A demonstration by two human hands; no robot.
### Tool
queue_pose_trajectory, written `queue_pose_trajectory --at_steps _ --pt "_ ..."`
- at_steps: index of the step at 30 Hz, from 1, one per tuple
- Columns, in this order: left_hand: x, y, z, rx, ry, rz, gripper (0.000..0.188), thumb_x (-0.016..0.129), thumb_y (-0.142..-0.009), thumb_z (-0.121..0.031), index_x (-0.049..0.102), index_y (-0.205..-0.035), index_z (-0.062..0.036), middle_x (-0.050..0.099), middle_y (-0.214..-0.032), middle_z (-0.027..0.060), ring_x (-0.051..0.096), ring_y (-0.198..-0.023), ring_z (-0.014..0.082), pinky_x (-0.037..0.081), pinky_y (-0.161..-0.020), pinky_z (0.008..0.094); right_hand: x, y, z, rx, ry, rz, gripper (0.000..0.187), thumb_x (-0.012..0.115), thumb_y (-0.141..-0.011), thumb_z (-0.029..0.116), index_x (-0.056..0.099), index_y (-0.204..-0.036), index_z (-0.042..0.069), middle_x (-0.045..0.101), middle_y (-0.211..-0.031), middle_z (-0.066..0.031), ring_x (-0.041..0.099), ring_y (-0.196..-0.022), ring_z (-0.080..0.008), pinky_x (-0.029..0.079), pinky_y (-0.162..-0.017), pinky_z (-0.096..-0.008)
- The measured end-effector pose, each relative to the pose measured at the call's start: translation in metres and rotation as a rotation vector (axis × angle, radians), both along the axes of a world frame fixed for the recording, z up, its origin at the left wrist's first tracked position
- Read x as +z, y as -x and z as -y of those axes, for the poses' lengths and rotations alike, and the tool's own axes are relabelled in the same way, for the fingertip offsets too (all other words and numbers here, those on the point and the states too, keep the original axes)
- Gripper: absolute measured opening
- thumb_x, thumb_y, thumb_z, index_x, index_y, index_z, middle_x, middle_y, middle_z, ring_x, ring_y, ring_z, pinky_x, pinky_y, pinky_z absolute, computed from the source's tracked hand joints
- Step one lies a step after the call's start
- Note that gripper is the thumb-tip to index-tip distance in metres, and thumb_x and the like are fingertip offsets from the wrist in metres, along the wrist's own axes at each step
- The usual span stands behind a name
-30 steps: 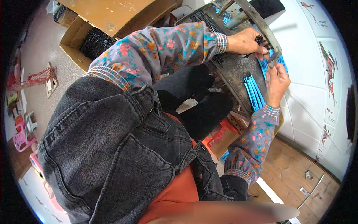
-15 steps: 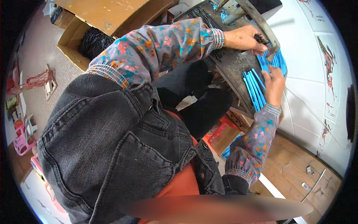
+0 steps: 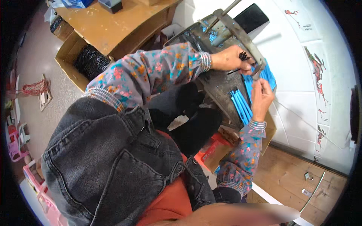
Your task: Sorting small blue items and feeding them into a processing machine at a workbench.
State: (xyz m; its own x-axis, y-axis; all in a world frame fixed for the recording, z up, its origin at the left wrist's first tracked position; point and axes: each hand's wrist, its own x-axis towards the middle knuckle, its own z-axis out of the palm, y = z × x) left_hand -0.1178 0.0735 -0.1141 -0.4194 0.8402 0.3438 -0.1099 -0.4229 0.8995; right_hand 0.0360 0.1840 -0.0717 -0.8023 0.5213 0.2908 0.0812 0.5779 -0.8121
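My left hand [image 3: 230, 59] is closed around a bundle of thin black rods [image 3: 243, 56], whose ends stick out above the fingers. One dark rod points back below that hand, toward the worn metal bench [image 3: 222, 88]. My right hand [image 3: 261, 98] is pinched just under a metal jaw-like part [image 3: 258, 69] of the bench tool; what sits between its fingertips is hidden. Slim blue handles [image 3: 241, 107] lie side by side on the bench, left of my right hand. More blue handles [image 3: 269, 77] are heaped behind the jaw, partly covered by my fingers.
A metal bar [image 3: 226, 14] slants up from the bench's far end, near blue scraps [image 3: 213, 36]. At the left, a cardboard box [image 3: 71, 69] holds many black rods beside a brown table [image 3: 113, 28]. A white tiled wall [image 3: 294, 71] borders the bench's right.
My right hand has come off the blue handles and up to the metal jaw, fingers now pinched. My left hand keeps the black rods. The whole view has shifted somewhat.
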Motion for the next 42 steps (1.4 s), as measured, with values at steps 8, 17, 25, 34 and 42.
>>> queue_pose_trajectory --at_steps 8,17,25,34,42 --pt "0.01 -0.003 0.007 0.057 0.024 -0.036 0.009 0.06 -0.084 -0.006 0.057 -0.078 0.0015 0.06 -0.071 0.002 0.056 -0.068 0.0079 0.047 -0.062 0.0236 0.016 0.017 -0.017 0.164 -0.241 -0.006 0.012 0.056 -0.081 0.0 0.051 -0.07 -0.002 0.045 -0.059 0.0002 0.038 -0.054 -0.0064 0.032 -0.048 -0.0233" --pt "0.006 0.006 0.004 0.126 0.222 -0.187 0.025 0.06 -0.087 -0.024 0.061 -0.09 0.0006 0.06 -0.063 0.0036 0.058 -0.058 0.0105 0.049 -0.056 0.0251 0.008 -0.011 -0.034 0.236 -0.177 0.3 0.012 0.063 -0.078 0.008 0.064 -0.085 -0.001 0.055 -0.066 -0.0097 0.053 -0.061 -0.0185 0.041 -0.056 -0.029" --pt "0.009 -0.001 0.013 0.048 0.227 -0.151 0.025 0.06 -0.086 -0.018 0.059 -0.101 0.0028 0.065 -0.082 0.0077 0.062 -0.076 0.0113 0.051 -0.075 0.0254 -0.018 -0.013 -0.024 0.183 -0.918 0.277 0.007 0.06 -0.072 0.004 0.054 -0.072 0.0 0.052 -0.075 -0.0154 0.054 -0.07 -0.0353 0.043 -0.062 -0.0437" --pt "0.007 0.0 0.011 0.04 0.131 -0.217 0.025 0.056 -0.088 -0.015 0.058 -0.108 0.0012 0.065 -0.09 0.005 0.06 -0.089 0.011 0.047 -0.087 0.0273 0.008 -0.023 -0.019 0.369 -0.329 0.493 0.016 0.064 -0.073 0.01 0.064 -0.083 -0.002 0.06 -0.074 -0.017 0.057 -0.067 -0.0342 0.044 -0.062 -0.039" --pt "0.007 0.002 0.009 0.003 -0.008 -0.005 0.022 0.059 -0.086 -0.013 0.061 -0.102 0.0009 0.065 -0.089 0.0042 0.059 -0.085 0.0102 0.046 -0.083 0.0266 -0.02 -0.005 -0.031 0.22 -0.97 0.343 0.008 0.055 -0.069 -0.001 0.052 -0.076 0.001 0.055 -0.08 -0.0182 0.054 -0.078 -0.0383 0.044 -0.066 -0.0466"
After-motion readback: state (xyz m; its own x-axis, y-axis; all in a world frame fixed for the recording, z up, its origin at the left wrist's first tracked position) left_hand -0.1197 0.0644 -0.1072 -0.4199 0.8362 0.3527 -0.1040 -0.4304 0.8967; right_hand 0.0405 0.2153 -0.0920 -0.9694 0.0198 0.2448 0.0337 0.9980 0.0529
